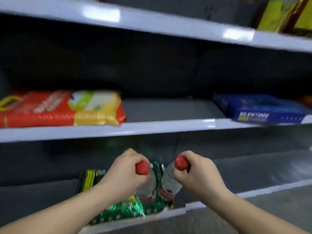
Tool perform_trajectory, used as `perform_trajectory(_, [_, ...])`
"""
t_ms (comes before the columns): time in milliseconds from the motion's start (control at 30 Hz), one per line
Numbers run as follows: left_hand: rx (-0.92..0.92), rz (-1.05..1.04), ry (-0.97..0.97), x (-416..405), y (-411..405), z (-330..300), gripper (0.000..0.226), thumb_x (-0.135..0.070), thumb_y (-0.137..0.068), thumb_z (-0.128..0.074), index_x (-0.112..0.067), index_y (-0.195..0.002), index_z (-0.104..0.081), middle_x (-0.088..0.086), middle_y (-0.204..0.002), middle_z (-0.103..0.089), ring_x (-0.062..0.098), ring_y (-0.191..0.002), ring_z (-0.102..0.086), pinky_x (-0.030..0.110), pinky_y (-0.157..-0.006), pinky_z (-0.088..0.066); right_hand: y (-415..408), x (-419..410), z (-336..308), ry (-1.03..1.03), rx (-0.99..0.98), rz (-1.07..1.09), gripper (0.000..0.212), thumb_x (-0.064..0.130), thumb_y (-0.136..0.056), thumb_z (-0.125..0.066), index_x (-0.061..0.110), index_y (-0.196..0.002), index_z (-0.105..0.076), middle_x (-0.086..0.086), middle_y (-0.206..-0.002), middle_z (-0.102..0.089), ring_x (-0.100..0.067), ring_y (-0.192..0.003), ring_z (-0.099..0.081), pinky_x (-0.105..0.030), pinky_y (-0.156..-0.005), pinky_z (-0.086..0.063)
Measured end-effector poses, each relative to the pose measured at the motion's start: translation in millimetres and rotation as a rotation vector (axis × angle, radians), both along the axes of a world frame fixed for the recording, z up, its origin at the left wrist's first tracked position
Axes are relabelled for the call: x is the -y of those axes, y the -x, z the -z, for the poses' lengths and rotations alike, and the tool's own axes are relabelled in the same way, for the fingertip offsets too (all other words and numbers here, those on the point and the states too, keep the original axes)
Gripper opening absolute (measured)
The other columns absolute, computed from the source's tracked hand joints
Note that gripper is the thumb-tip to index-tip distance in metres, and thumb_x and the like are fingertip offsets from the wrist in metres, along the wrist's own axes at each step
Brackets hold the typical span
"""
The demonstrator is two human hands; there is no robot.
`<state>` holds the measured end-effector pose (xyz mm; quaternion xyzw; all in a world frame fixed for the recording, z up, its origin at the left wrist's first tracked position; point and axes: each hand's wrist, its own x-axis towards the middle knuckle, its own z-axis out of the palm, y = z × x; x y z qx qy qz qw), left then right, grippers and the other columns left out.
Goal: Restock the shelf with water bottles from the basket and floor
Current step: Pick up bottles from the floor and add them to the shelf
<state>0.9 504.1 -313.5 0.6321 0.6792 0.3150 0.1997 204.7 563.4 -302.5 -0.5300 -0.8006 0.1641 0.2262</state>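
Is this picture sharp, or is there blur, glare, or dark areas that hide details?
Head view: motion blur smears everything, so the print on the red bag and the blue box is hardly readable; bright glare patches sit on the upper shelf edge; the back of the middle shelf lies in deep shadow; the wide lens tilts the shelves; both hands and their bottles are soft.

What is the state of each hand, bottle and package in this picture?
Left hand: closed on left bottle's neck.
Right hand: closed on right bottle's neck.
Left bottle: capped, held upright.
Right bottle: capped, held upright.
Red bag: lying flat.
Blue box: lying flat.
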Motion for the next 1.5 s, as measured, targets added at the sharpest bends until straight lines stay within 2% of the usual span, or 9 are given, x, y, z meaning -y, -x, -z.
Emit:
perform_trajectory(133, [0.022, -0.062, -0.156, 20.1, 12.1, -154.5, 0.022, -0.032, -0.067, -0.082, -0.038, -0.081, -0.067, -0.012, -0.092, -0.059, 0.001, -0.086, -0.058, 0.020, -0.078, -0.047, 4.1, -1.1, -139.0, -0.111, -0.152, -0.001, 0.018, 0.044, -0.069, -0.063, 0.029, -0.077, -0.058, 0.011, -0.071, -0.065, -0.007, -0.071, -0.060, -0.030, -0.068, -0.051])
perform_trajectory(267, [0.014, -0.179, -0.381, 46.1, 22.1, -284.3, 0.023, -0.028, -0.071, -0.082, -0.036, -0.085, -0.066, -0.008, -0.091, -0.064, -0.002, -0.082, -0.061, 0.003, -0.067, -0.041, 7.4, 8.1, -261.7, -0.227, -0.297, -0.068, 0.018, 0.042, -0.072, -0.074, 0.034, -0.073, -0.058, 0.015, -0.063, -0.061, 0.000, -0.065, -0.056, -0.014, -0.058, -0.038])
perform_trajectory(333, [-0.019, -0.222, -0.471, 56.7, 27.7, -340.9, 0.018, -0.030, -0.074, -0.080, -0.030, -0.087, -0.067, -0.008, -0.085, -0.067, 0.002, -0.078, -0.060, 0.006, -0.063, -0.040, 10.1, 15.8, -313.2, -0.282, -0.351, -0.106, 0.020, 0.042, -0.075, -0.076, 0.032, -0.073, -0.058, 0.014, -0.060, -0.057, 0.000, -0.061, -0.053, -0.014, -0.055, -0.035])
perform_trajectory(467, [-0.089, -0.298, -0.619, 67.7, 39.0, -431.1, 0.017, -0.030, -0.076, -0.078, -0.020, -0.086, -0.068, -0.004, -0.078, -0.066, 0.009, -0.069, -0.058, 0.018, -0.061, -0.042, 22.2, 29.8, -387.2, -0.347, -0.450, -0.204, 0.017, 0.041, -0.076, -0.076, 0.038, -0.074, -0.059, 0.014, -0.068, -0.063, 0.008, -0.073, -0.056, -0.005, -0.059, -0.040])
perform_trajectory(567, [-0.128, -0.340, -0.680, 61.8, 52.0, -476.2, 0.027, -0.033, -0.077, -0.077, -0.017, -0.097, -0.067, 0.000, -0.088, -0.066, 0.016, -0.078, -0.060, 0.028, -0.070, -0.046, 40.4, 35.3, -418.1, -0.343, -0.457, -0.257, 0.017, 0.044, -0.076, -0.075, 0.038, -0.074, -0.059, 0.011, -0.073, -0.066, 0.002, -0.072, -0.059, -0.007, -0.057, -0.040])
perform_trajectory(800, [-0.278, -0.410, -0.687, 21.4, 110.6, -516.4, 0.039, -0.038, -0.079, -0.074, -0.014, -0.107, -0.063, -0.002, -0.097, -0.055, 0.015, -0.085, -0.052, 0.027, -0.075, -0.037, 104.4, 10.8, -468.9, -0.354, -0.475, -0.320, 0.022, 0.047, -0.078, -0.072, 0.026, -0.085, -0.067, 0.004, -0.078, -0.067, -0.010, -0.075, -0.059, -0.020, -0.063, -0.044])
perform_trajectory(1067, [-0.283, -0.382, -0.602, -38.2, 186.1, -516.0, 0.039, -0.037, -0.079, -0.073, -0.016, -0.110, -0.061, -0.006, -0.098, -0.050, 0.012, -0.088, -0.049, 0.024, -0.077, -0.036, 210.7, -51.8, -496.2, -0.359, -0.457, -0.310, 0.028, 0.044, -0.080, -0.073, 0.022, -0.094, -0.065, 0.013, -0.074, -0.060, -0.002, -0.068, -0.052, -0.017, -0.058, -0.036])
perform_trajectory(1200, [-0.275, -0.367, -0.563, -65.1, 213.1, -504.3, 0.039, -0.035, -0.081, -0.072, -0.017, -0.114, -0.061, -0.005, -0.102, -0.050, 0.013, -0.090, -0.051, 0.025, -0.080, -0.039, 254.4, -84.2, -483.2, -0.325, -0.397, -0.285, 0.022, 0.043, -0.081, -0.072, 0.024, -0.084, -0.061, 0.014, -0.069, -0.055, -0.001, -0.063, -0.048, -0.017, -0.055, -0.033])
perform_trajectory(1500, [-0.281, -0.376, -0.493, -106.5, 247.6, -487.5, 0.029, -0.041, -0.081, -0.070, -0.017, -0.095, -0.064, -0.004, -0.093, -0.051, 0.016, -0.086, -0.054, 0.031, -0.079, -0.045, 301.5, -134.7, -460.6, -0.235, -0.351, -0.233, 0.026, 0.043, -0.082, -0.071, 0.022, -0.094, -0.065, 0.010, -0.080, -0.062, -0.004, -0.072, -0.055, -0.019, -0.058, -0.037])
